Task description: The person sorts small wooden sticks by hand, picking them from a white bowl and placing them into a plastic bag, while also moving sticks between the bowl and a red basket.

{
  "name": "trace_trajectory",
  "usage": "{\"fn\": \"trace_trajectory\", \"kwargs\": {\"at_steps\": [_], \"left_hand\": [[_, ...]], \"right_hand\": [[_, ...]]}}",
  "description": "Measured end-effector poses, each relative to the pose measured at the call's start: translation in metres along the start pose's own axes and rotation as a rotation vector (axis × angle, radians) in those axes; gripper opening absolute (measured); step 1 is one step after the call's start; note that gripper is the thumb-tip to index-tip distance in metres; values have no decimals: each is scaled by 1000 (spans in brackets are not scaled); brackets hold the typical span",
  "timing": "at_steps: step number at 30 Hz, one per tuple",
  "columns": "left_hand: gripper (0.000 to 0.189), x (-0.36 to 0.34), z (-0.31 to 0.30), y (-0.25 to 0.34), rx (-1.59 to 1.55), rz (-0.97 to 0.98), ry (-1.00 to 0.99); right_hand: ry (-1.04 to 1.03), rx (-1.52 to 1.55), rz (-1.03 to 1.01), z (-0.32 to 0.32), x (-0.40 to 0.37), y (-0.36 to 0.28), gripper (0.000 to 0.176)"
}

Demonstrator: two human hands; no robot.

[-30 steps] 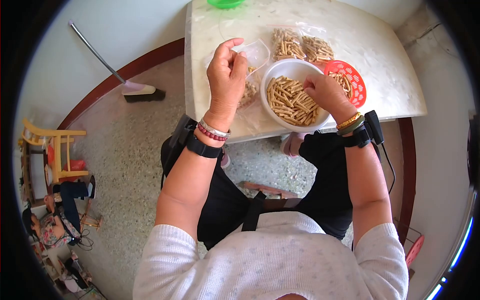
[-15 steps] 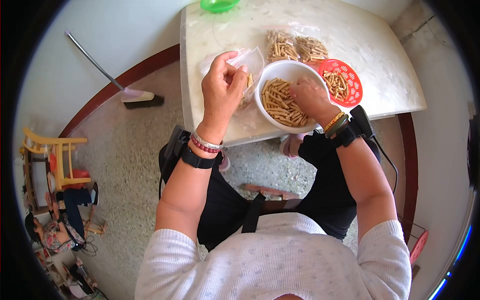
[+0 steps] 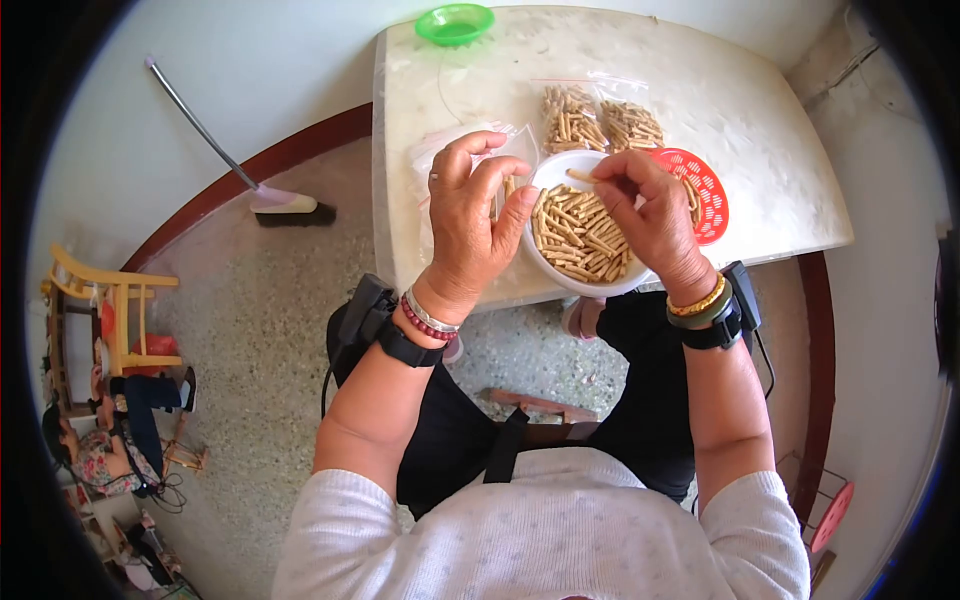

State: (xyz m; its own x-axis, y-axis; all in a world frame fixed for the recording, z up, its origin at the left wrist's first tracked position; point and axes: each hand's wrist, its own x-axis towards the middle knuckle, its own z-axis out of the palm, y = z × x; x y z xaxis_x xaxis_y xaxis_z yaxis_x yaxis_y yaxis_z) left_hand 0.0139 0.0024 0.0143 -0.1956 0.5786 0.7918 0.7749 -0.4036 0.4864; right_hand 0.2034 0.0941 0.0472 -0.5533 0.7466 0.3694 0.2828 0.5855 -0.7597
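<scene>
My right hand point(image 3: 652, 215) is raised over the white bowl point(image 3: 541, 262), pinching one short tan stick point(image 3: 580, 176) between thumb and fingers. Many similar sticks point(image 3: 583, 238) fill the bowl. To its left, my left hand point(image 3: 468, 222) holds nothing, its thumb and fingers curved and apart. Beneath and behind that hand lies a clear zip bag point(image 3: 432, 160), partly hidden, with a few sticks showing. Against the bowl's right side is a red basket point(image 3: 712, 195), with sticks in it partly covered by my right hand.
Two filled clear bags point(image 3: 572, 118) of sticks lie behind the bowl on the pale table point(image 3: 750, 120). A green bowl point(image 3: 455, 25) stands at the far left corner. On the floor are a broom point(image 3: 290, 207) and a wooden chair point(image 3: 122, 310); another person point(image 3: 115, 455) sits at far left.
My right hand has come up out of the stick pile with one stick pinched in it. My left hand has shifted slightly right, its fingers spreading wider. The view has tilted slightly.
</scene>
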Motion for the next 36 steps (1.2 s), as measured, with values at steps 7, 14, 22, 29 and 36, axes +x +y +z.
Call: {"fn": "trace_trajectory", "kwargs": {"at_steps": [7,14,22,29,36], "left_hand": [[25,-4,-1,3,8,-21,-63],[21,-6,3,1,-41,15,-60],[22,-6,0,1,-87,-84,-88],[18,-5,2,1,-62,-63,-79],[18,0,-3,-3,-92,-61,-29]], "right_hand": [[-95,-1,-243,12,-2,-19,11],[-112,13,-229,13,-3,-16,15],[-79,82,-226,14,-1,-13,14],[-66,39,-196,12,-3,-14,12],[14,-8,-151,12,1,-4,11]]}}
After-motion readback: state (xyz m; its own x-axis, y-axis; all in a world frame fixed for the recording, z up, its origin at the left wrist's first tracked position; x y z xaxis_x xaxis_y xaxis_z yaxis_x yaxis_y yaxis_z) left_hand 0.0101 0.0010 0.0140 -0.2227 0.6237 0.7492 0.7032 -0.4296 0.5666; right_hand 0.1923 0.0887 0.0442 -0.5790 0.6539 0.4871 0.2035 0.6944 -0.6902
